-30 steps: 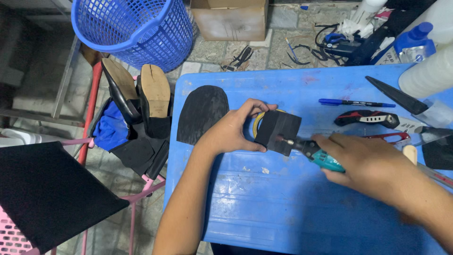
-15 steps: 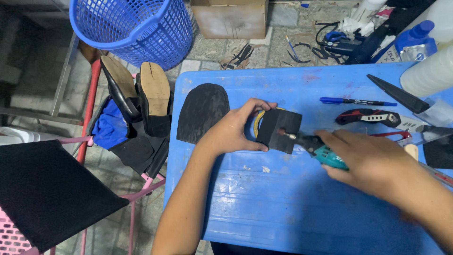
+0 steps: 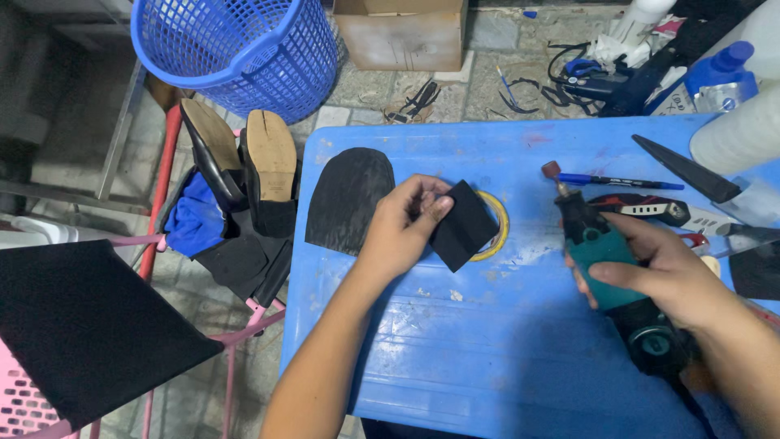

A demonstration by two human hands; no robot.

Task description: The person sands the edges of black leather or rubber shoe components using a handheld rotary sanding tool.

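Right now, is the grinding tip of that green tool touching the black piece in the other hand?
Apart. The head view shows blue table between the rotary tool's tip and the black rubber piece held by the left hand.

- A black rubber piece (image 3: 463,226), flat and roughly square, sits tilted like a diamond. The left hand (image 3: 402,232) pinches its left corner, holding it over a yellow tape ring (image 3: 497,232) on the blue desk (image 3: 487,358), near the middle.
- A rotary tool (image 3: 597,244) with a teal and black body is gripped in the right hand (image 3: 666,276) at the right. It points to the far side, its small reddish grinding tip (image 3: 552,170) raised, well apart from the rubber piece.
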